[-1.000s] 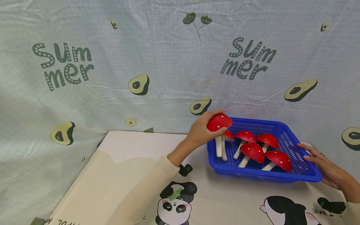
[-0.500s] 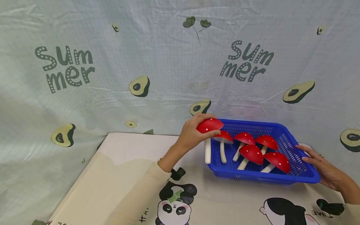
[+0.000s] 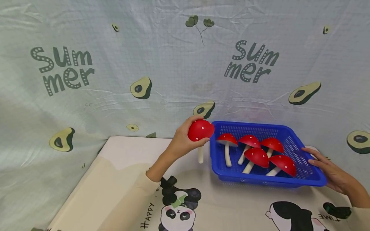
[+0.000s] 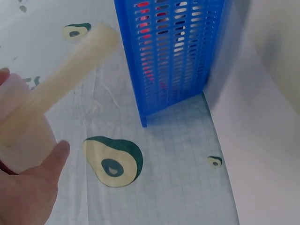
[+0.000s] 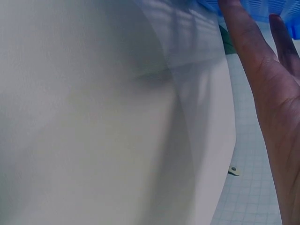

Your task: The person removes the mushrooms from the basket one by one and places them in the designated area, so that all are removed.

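My left hand (image 3: pixel 180 139) grips the red, white-spotted cap of a toy mushroom (image 3: pixel 201 130) just left of the blue plastic basket (image 3: pixel 248 178). Its pale stem (image 4: pixel 70 70) points down in the head view and shows large in the left wrist view. Inside the basket lie several more toy mushrooms (image 3: pixel 256 157) with red caps and white stems, most of them tilted. At the basket's right end, my right hand (image 3: pixel 332 171) holds the rim; in the right wrist view its fingers (image 5: pixel 243 33) reach up to the blue side.
A pale table (image 3: pixel 130 150) with printed pandas (image 3: pixel 179 213) lies under the basket. Behind it hangs a light cloth (image 3: pixel 164 57) with avocado prints and lettering. The table's back edge meets this cloth.
My left hand has carried the mushroom leftward, from above the basket out past its left rim. My right hand stays at the right rim.
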The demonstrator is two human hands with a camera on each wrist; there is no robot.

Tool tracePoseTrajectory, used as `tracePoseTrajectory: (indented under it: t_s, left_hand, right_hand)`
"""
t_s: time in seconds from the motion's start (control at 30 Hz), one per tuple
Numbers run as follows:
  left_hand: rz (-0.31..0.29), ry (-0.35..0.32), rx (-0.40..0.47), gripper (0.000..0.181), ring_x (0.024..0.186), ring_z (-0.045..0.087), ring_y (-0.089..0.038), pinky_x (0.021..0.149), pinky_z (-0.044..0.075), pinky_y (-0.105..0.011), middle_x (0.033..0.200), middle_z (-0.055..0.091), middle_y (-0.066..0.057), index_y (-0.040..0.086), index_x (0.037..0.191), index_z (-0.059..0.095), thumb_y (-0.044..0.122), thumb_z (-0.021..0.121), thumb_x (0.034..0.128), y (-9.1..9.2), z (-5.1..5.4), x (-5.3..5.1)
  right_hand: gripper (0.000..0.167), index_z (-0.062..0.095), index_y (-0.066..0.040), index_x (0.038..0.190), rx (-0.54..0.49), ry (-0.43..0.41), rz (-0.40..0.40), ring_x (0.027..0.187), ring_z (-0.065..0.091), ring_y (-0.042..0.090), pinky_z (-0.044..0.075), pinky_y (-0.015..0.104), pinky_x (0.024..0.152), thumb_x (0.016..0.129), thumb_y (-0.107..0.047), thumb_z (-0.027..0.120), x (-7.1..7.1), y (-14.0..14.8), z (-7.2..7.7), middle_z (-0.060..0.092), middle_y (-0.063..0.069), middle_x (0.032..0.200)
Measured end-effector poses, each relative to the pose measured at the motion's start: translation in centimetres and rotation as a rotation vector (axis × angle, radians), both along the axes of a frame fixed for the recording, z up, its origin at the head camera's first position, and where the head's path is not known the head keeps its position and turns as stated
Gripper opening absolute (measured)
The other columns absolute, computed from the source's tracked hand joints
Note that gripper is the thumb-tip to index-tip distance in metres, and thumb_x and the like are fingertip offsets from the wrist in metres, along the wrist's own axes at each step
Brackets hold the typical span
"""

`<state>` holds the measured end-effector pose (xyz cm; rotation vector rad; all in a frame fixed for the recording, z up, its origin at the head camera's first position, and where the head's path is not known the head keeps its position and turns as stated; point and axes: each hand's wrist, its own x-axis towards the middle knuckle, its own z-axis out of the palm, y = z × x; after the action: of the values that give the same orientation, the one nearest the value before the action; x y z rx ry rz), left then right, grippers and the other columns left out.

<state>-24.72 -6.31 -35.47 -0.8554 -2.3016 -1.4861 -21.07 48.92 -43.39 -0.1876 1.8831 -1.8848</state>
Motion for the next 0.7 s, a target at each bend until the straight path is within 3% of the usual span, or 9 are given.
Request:
tracePoseTrajectory:
  t_s: [0.3, 0.57, 0.7]
  left_hand:
    - [-0.022, 0.08, -0.091, 0.064, 0.125, 0.055, -0.022, 0.089, 0.059, -0.038, 0.137, 0.055, 0.001, 0.016, 0.138, 0.055, 0.016, 0.085, 0.0808, -2.1, -0.5, 0.4]
    - [0.002, 0.078, -0.108, 0.061, 0.126, 0.054, -0.022, 0.089, 0.059, -0.041, 0.137, 0.056, 0.001, 0.019, 0.135, 0.058, 0.016, 0.085, 0.0807, -4.0, -0.7, 0.6]
    - [0.021, 0.058, -0.125, 0.06, 0.125, 0.055, -0.024, 0.088, 0.059, -0.042, 0.137, 0.056, 0.001, 0.019, 0.135, 0.058, 0.017, 0.084, 0.081, -4.8, -0.9, 0.8]
  right_hand:
    - [0.055, 0.044, -0.063, 0.137, -0.061, -0.007, 0.018, 0.105, 0.069, 0.026, 0.057, 0.057, 0.085, 0.113, -0.018, 0.027, 0.1, 0.0, 0.1, 0.058, -0.021, 0.115]
    - [0.055, 0.045, -0.062, 0.138, -0.08, -0.011, 0.032, 0.105, 0.069, 0.028, 0.057, 0.056, 0.086, 0.113, -0.018, 0.025, 0.2, 0.0, 0.2, 0.057, -0.02, 0.117]
    - [0.053, 0.045, -0.064, 0.138, -0.035, -0.002, 0.007, 0.104, 0.069, 0.026, 0.057, 0.056, 0.085, 0.113, -0.02, 0.027, 0.3, -0.1, 0.3, 0.056, -0.022, 0.115]
